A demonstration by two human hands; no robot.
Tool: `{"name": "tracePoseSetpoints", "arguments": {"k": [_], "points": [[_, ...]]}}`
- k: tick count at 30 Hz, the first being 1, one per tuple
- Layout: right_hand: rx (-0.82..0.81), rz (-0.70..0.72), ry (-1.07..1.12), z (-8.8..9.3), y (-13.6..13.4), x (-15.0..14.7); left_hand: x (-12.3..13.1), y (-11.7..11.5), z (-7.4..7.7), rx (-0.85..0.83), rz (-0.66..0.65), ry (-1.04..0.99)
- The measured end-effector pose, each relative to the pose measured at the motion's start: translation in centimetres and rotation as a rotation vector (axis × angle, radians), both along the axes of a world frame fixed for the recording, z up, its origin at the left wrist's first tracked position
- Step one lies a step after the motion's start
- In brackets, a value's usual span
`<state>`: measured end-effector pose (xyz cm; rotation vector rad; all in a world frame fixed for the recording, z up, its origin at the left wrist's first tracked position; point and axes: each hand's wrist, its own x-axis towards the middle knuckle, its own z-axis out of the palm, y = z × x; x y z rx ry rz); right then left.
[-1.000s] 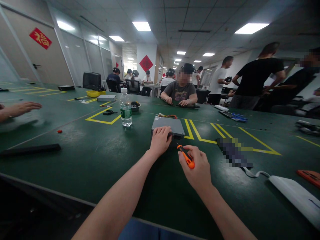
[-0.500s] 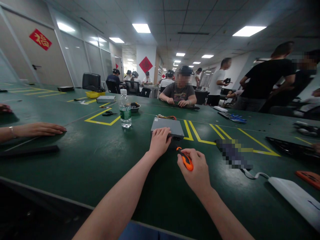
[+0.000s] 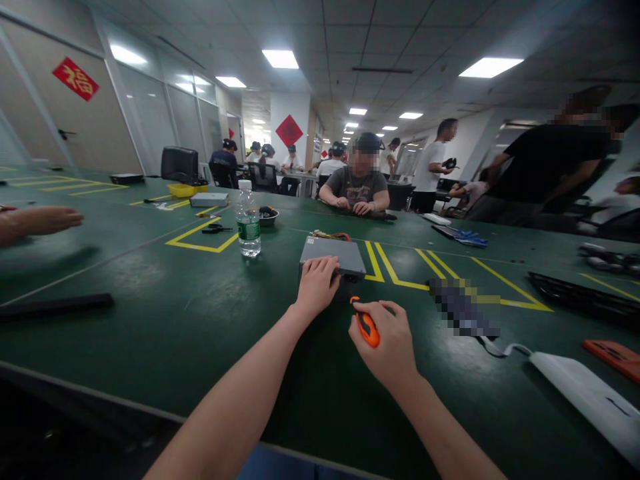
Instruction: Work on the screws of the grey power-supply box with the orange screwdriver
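Note:
A grey metal power supply (image 3: pixel 334 252), with coloured cables coming out at its far side, lies on the green table (image 3: pixel 215 347). My left hand (image 3: pixel 318 283) grips its near left part, with fingers over the top and the thumb by the near face. In my right hand (image 3: pixel 387 337) is a screwdriver (image 3: pixel 369 328) with an orange and black handle, pointing at the near face of the power supply. The screwdriver's shaft barely shows, so I cannot tell whether its tip touches.
A water bottle (image 3: pixel 249 220) stands left of the power supply, with a bowl (image 3: pixel 267 216) behind it. A white power bank-like slab (image 3: pixel 583 393) and cable lie at right. A co-worker's hand (image 3: pixel 43 223) is at far left; another person (image 3: pixel 365 180) sits opposite.
The co-worker's hand at the left has lifted off the table and moved left. My right hand has shifted slightly with the screwdriver. My left hand stays on the power supply.

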<state>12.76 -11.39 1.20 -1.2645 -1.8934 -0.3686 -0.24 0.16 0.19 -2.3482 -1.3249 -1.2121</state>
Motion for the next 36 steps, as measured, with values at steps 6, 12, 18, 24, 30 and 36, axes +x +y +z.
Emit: {"name": "tracePoseSetpoints", "arguments": {"k": [6, 12, 18, 24, 30, 36], "points": [[-0.041, 0.019, -0.035, 0.22, -0.02, -0.09, 0.05, 0.10, -0.04, -0.006, 0.003, -0.001], [-0.015, -0.014, 0.042, 0.09, 0.13, 0.15, -0.03, -0.09, 0.12, -0.011, -0.002, 0.004], [-0.016, 0.012, -0.007, 0.20, 0.13, 0.10, -0.04, -0.02, 0.06, -0.002, -0.002, -0.001], [0.054, 0.005, 0.012, 0.11, 0.27, -0.03, -0.08, 0.03, 0.00, 0.007, 0.004, 0.017], [-0.014, 0.031, -0.057, 0.16, 0.07, -0.13, -0.01, 0.01, 0.06, 0.006, 0.005, 0.011], [0.041, -0.010, 0.016, 0.01, 0.22, 0.10, 0.03, 0.03, 0.04, -0.001, 0.005, 0.013]]}}
